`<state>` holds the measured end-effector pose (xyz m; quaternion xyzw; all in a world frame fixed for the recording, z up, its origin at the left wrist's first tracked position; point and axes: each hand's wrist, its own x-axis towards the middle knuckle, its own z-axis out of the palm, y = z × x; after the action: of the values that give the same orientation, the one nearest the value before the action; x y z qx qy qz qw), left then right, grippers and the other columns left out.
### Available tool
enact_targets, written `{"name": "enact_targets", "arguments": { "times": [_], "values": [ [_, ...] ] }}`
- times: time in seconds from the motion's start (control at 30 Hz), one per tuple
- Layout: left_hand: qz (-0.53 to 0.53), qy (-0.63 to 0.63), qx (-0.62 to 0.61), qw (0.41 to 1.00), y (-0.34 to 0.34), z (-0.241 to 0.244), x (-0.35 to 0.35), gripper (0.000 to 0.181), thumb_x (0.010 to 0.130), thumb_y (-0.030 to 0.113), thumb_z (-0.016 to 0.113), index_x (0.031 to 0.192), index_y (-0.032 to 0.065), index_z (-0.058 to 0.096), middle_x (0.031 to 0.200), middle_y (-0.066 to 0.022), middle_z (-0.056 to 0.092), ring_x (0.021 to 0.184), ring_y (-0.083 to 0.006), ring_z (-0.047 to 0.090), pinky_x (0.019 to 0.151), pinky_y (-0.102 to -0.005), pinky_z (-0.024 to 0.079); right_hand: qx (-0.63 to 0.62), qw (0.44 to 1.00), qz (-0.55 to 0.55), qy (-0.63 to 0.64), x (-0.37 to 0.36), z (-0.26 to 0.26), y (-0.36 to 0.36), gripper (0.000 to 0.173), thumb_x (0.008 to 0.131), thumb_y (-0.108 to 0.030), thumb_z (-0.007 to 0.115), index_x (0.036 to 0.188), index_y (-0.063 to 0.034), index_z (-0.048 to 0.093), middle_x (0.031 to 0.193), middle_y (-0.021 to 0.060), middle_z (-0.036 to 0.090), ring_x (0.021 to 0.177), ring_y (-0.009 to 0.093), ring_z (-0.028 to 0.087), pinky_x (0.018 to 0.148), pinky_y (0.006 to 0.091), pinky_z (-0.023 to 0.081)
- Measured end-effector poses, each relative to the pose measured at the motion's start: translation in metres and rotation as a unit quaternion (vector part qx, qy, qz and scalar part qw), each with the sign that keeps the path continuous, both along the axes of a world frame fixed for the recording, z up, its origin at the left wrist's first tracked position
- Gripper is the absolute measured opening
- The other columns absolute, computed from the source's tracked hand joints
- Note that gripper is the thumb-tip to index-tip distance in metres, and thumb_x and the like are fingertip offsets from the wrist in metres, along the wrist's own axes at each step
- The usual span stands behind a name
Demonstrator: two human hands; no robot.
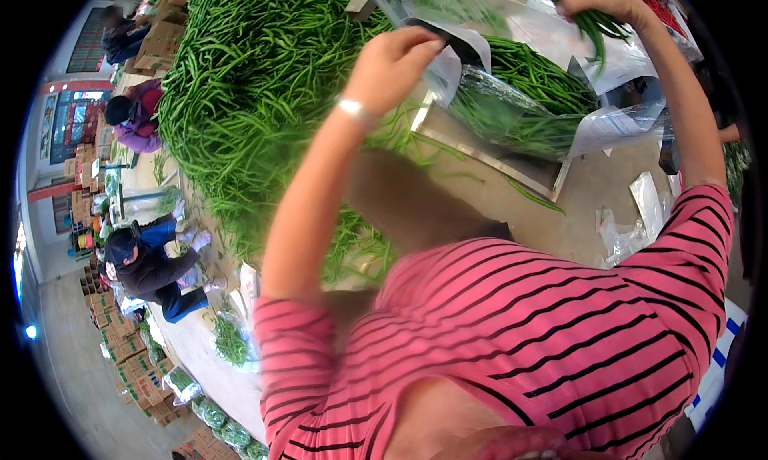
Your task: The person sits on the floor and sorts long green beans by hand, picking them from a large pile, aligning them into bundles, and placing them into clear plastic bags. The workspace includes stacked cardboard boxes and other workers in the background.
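Long green chili peppers fill my right hand (pixel 606 4), raised at the top right with the bunch (pixel 594 31) hanging from its fingers. My left hand (pixel 399 61), a silvery band at its wrist, has thumb and fingers drawn together by a black edge (pixel 459 43) and clear plastic film. Whether it pinches the film cannot be told. Between and below my hands, green peppers (pixel 534 76) lie in a clear plastic bag (pixel 504 97), spread over a metal-framed stand (pixel 489 154). White printed sheets (pixel 612 133) show on the film.
A large heap of green peppers (pixel 252 82) lies left of the stand. Loose peppers (pixel 534 196) and plastic scraps (pixel 636 226) are on the floor. Several people sit at the left, one in dark clothes (pixel 159 274). Cardboard boxes (pixel 129 352) and bagged greens (pixel 222 424) stand beyond. Red peppers (pixel 663 10) show top right.
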<state>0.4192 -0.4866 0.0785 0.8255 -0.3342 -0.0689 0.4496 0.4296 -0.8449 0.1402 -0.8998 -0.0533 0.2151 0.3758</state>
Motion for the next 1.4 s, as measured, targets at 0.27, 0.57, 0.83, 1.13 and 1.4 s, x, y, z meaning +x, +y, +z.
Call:
{"name": "enact_targets", "arguments": {
  "times": [0.27,0.57,0.83,1.13,1.4],
  "values": [
    [-0.121,-0.09,0.532,0.833,-0.106,-0.073,0.091,0.028,0.083,0.021,0.053,0.096,0.0023,0.069,0.099,-0.0213,0.066,0.097,-0.0361,0.063,0.085,-0.0435,0.049,0.086,0.977,-0.006,0.193,0.004,-0.054,-0.049,0.035,0.058,-0.005,0.072,0.088,0.0062,0.059,0.065,0.0114,0.06,0.053,0.019,0.062,0.048,0.0292,0.052],
    [0.121,-0.131,0.172,0.969,-0.113,-0.137,0.192,0.062,0.086,0.027,0.057,0.135,-0.0053,0.037,0.103,-0.029,0.062,0.102,-0.0429,0.059,0.094,-0.0466,0.045,-0.064,0.917,0.122,0.374,0.054,-0.11,-0.026,0.045,0.058,-0.005,0.079,0.097,0.0081,0.062,0.079,0.0149,0.067,0.067,0.022,0.066,0.061,0.0346,0.055],
    [0.119,0.052,0.07,0.989,-0.125,-0.117,0.204,0.075,0.086,0.032,0.053,0.143,-0.0062,0.023,0.128,-0.0348,0.048,0.121,-0.0439,0.047,0.103,-0.0421,0.037,-0.186,0.962,0.096,0.175,0.135,-0.273,0.023,0.076,0.059,-0.02,0.081,0.124,0.0038,0.05,0.105,0.02,0.066,0.094,0.033,0.064,0.084,0.0379,0.05],
    [-0.024,-0.039,0.002,0.999,-0.073,-0.066,0.129,0.051,0.085,0.022,0.057,0.13,-0.0005,0.047,0.122,-0.027,0.056,0.113,-0.0421,0.053,0.098,-0.0399,0.043,-0.311,0.95,-0.033,-0.016,0.104,-0.402,0.118,0.091,0.08,-0.06,0.056,0.145,-0.003,0.027,0.139,0.0211,0.042,0.128,0.037,0.041,0.103,0.0558,0.032],
    [0.145,0.118,-0.046,0.981,0.11,-0.052,-0.063,0.021,0.09,0.01,0.057,0.109,0.0022,0.061,0.092,-0.0112,0.066,0.089,-0.0224,0.064,0.084,-0.0321,0.049,-0.347,0.928,0.113,-0.069,0.157,-0.439,0.028,0.066,0.085,-0.049,0.054,0.128,0.001,0.045,0.12,0.0217,0.056,0.112,0.036,0.054,0.093,0.044,0.041]
  ]
}}
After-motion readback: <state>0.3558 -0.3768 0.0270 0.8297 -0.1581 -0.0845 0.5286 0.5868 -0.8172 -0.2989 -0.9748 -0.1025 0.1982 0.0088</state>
